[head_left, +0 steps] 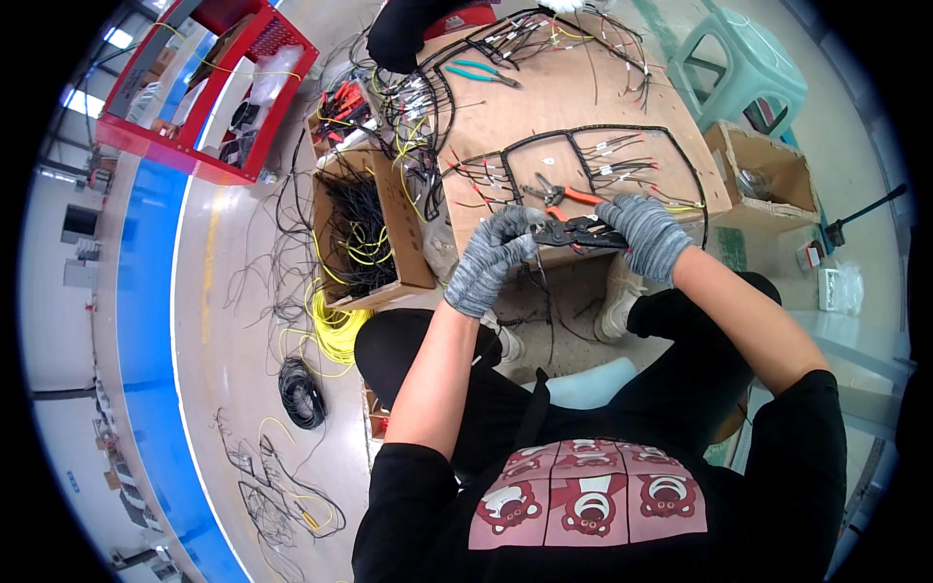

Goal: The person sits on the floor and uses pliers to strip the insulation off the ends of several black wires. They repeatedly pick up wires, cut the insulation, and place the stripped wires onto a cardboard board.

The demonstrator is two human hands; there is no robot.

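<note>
My right hand point(649, 238), in a grey knit glove, is closed round black-handled crimping pliers point(581, 234). The head of the pliers points left, toward my left hand point(494, 257). That hand wears the same kind of glove, and its fingers are pinched together beside the jaws. A thin dark wire point(541, 267) hangs down from its fingertips; the wire's end is hidden. Just beyond the pliers, an orange-handled cutting tool point(559, 192) lies on the wooden board point(544, 107). Behind it a black-wrapped wiring harness point(598, 128) spreads out, with several labelled, red-tipped branches.
Teal-handled pliers point(482, 73) lie farther back, near another harness and a person's dark sleeve point(394, 39). To the left stand a carton of black wires point(413, 243), a yellow wire coil point(335, 325) and a red cart point(185, 160). A carton point(777, 209) and green stool point(743, 68) are on the right.
</note>
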